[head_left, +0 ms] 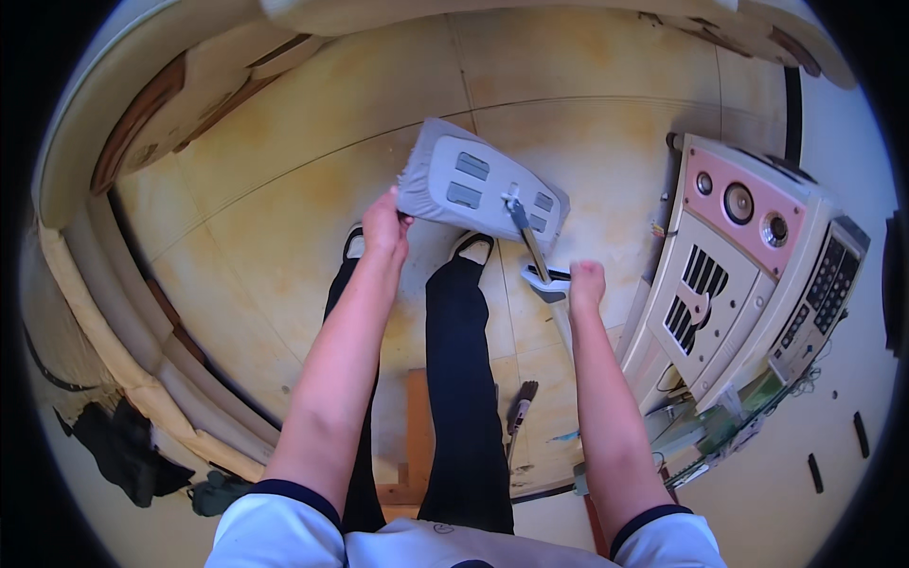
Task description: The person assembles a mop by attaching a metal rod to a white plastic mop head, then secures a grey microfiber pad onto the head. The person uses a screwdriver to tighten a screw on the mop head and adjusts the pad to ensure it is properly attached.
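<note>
A flat mop is held up off the floor, its wide head (445,170) tilted with the white plate and grey clips facing me. A grey cloth cover (424,182) wraps the edges of the head. My left hand (383,227) pinches the cloth at the head's near left corner. Lower on the pole (532,248), a white and grey sliding collar (546,286) sits around it. At the collar's right end my right hand (587,286) is closed, fingers curled; part of its grip is hidden.
Beige sofas line the left side (151,350) and the far edge. To the right stands a pink and white speaker cabinet (705,284) with a dark-buttoned panel. A small brush (521,405) lies near my right leg, and a brown wooden piece (419,426) shows between my legs.
</note>
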`<state>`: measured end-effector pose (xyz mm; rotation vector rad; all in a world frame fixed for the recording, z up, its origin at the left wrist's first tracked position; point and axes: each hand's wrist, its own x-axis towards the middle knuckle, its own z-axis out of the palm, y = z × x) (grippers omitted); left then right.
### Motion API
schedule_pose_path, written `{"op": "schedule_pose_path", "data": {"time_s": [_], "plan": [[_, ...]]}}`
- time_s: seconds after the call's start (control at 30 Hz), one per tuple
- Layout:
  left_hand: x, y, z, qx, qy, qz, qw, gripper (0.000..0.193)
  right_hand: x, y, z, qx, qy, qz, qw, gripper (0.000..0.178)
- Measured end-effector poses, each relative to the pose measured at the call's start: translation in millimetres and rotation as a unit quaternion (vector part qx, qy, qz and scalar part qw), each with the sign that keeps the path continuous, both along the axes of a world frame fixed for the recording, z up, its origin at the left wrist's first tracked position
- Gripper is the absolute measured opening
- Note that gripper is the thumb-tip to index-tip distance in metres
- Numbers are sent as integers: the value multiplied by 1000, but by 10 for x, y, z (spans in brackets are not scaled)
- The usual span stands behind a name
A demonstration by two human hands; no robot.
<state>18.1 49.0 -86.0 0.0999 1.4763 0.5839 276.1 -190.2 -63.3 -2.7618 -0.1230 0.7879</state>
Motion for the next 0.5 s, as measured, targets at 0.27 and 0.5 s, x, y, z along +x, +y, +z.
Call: {"op": "schedule_pose_path", "data": {"time_s": [0.27, 0.5], "plan": [[93, 241, -440, -17, 39, 12, 999, 40, -23, -1942, -428, -289, 148, 249, 912, 71], [462, 340, -491, 64, 175, -89, 979, 52, 60, -1914, -1112, -202, 220, 116, 947, 75]]}}
